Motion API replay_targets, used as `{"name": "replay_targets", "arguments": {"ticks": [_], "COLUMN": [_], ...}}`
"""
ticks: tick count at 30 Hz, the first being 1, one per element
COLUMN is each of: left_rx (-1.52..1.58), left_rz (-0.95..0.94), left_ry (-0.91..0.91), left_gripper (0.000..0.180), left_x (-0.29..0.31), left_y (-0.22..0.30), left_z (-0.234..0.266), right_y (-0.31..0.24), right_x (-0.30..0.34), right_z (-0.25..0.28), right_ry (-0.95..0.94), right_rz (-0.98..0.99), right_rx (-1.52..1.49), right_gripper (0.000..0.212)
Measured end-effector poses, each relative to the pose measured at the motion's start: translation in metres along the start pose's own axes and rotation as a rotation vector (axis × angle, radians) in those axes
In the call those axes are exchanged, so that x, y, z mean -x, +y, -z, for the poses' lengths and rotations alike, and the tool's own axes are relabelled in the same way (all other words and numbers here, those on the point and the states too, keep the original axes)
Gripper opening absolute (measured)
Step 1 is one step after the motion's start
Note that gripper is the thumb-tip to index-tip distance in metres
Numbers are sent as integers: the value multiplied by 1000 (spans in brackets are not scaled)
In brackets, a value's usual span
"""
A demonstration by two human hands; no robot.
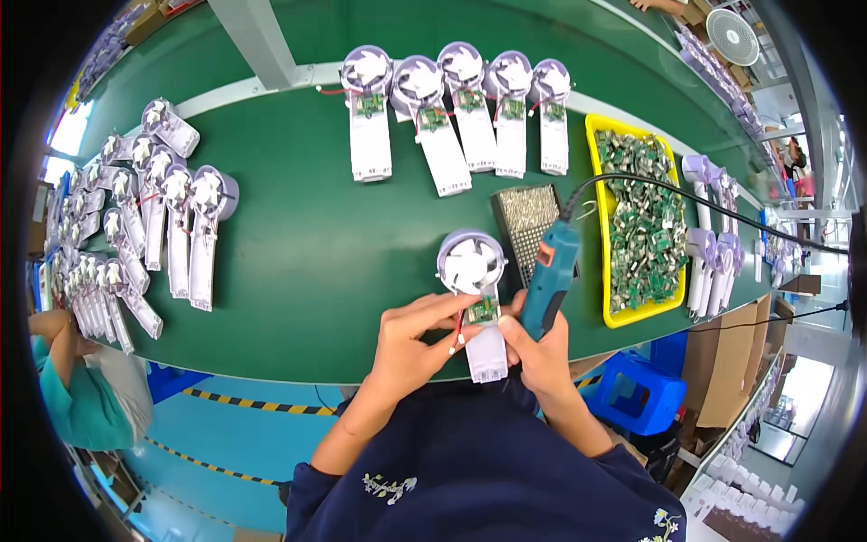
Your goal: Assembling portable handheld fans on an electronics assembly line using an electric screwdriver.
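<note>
An opened handheld fan (473,264) with a white impeller and white handle is held upright near the front edge of the table. My left hand (406,343) grips it at the neck, fingers bent around a small green circuit board (483,311). Red wires with a white connector hang beside those fingers. In my right hand (545,354) is a teal electric screwdriver (551,271), its cord end up; that hand's thumb also presses on the fan handle by the board. The screwdriver's tip is hidden behind the hand.
A dark tray of screws (529,212) lies behind the screwdriver. Right of it, a yellow tray (601,307) holds many circuit boards. Several opened fans (370,135) line the back, and more (203,253) crowd the left. A black cord (686,191) arcs rightward. Another person's arm (59,339) shows at left.
</note>
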State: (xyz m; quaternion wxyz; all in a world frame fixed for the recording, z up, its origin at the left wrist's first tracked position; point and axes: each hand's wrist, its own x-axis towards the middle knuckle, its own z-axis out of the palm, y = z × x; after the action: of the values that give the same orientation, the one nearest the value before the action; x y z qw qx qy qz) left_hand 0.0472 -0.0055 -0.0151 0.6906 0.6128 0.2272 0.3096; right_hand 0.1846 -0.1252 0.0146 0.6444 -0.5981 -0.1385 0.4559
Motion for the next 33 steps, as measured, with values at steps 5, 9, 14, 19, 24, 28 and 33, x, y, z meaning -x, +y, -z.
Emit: {"name": "replay_targets", "arguments": {"ticks": [5,9,14,19,24,28,33], "left_rx": [-15,-42,-23,25,70,35,118], "left_rz": [50,78,126,149,147,171,172], "left_ry": [14,-14,10,9,2,18,16], "left_gripper": [37,37,32,33,34,33,35], "left_x": [-1,5,5,5,4,3,3], "left_y": [4,0,7,3,2,4,1], "left_z": [-2,-1,-2,-3,-2,-3,-3], "right_y": [2,13,10,8,6,12,-2], "right_x": [0,3,3,3,0,-1,1], "right_z": [0,9,6,8,4,10,3], "right_ry": [-1,-4,-65,-68,-69,-103,4], "right_rz": [11,42,-20,-8,-20,-5,17], "right_rx": [18,115,-47,29,-54,26,27], "right_gripper": [21,25,22,22,20,23,23]}}
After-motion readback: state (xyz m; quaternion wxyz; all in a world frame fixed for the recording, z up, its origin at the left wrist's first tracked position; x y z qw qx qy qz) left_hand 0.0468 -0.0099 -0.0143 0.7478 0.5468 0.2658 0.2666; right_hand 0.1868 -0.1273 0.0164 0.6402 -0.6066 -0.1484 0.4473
